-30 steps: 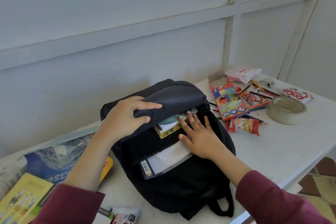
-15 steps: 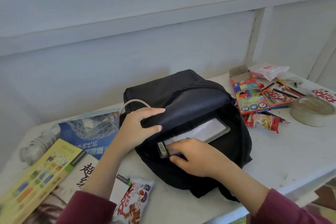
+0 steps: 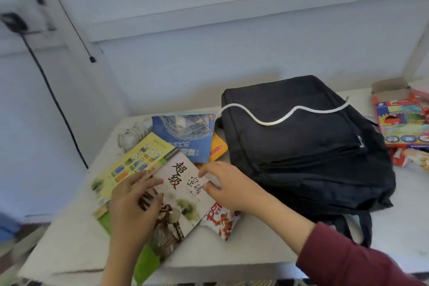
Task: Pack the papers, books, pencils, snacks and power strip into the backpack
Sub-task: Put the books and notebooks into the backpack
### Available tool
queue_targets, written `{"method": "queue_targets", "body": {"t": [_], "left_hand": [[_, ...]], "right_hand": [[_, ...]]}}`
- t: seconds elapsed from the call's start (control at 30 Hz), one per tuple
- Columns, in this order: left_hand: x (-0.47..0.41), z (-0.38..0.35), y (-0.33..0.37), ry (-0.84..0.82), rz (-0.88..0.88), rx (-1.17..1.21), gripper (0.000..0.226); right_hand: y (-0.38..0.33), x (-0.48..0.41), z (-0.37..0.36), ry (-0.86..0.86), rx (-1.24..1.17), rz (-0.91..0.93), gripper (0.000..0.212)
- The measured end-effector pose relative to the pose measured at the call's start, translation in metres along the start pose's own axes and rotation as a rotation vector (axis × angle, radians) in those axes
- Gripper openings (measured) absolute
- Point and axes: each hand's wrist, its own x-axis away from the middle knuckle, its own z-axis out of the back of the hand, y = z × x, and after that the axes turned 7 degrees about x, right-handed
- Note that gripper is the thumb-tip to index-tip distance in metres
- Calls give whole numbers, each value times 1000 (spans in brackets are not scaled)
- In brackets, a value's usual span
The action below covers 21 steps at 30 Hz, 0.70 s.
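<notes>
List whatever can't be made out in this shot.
Head view only:
- Inside the backpack: its closed flap hides the contents.
- The snack packet: mostly under the top book and the right hand.
- The coloured pencil box: cut off by the right edge.
- The white object behind the books: blurred and partly covered.
- The right hand's hold on the top book: blurred, so pinch or touch is unclear.

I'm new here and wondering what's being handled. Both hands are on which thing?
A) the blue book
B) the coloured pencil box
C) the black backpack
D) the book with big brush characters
D: the left hand lies flat on the book with big brush characters, and the right hand pinches its edge.
</notes>
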Motion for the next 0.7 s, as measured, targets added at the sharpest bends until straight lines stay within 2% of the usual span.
{"method": "queue_targets", "body": {"t": [0.1, 0.17, 0.23, 0.37, 0.5, 0.6, 0.7], "left_hand": [[8, 19, -22, -103, 123, -340, 24], [7, 26, -30, -213, 249, -371, 29], [1, 32, -34, -259, 257, -296, 35], [-9, 42, -37, -174, 216, -232, 31], [-16, 49, -39, -63, 136, -261, 28], [-28, 58, -31, -3, 28, -325, 31], [-41, 65, -23, 68, -54, -491, 29]], "right_hand": [[-1, -18, -10, -68, -51, -52, 27], [-2, -27, -14, -93, -118, -81, 29], [-2, -34, -17, -105, -168, -107, 32], [-2, -45, -22, -91, -238, -116, 36], [-3, -53, -25, -6, -196, -76, 38], [-3, -59, -24, 35, -212, -89, 40], [-4, -63, -20, 73, -213, -105, 39]]}}
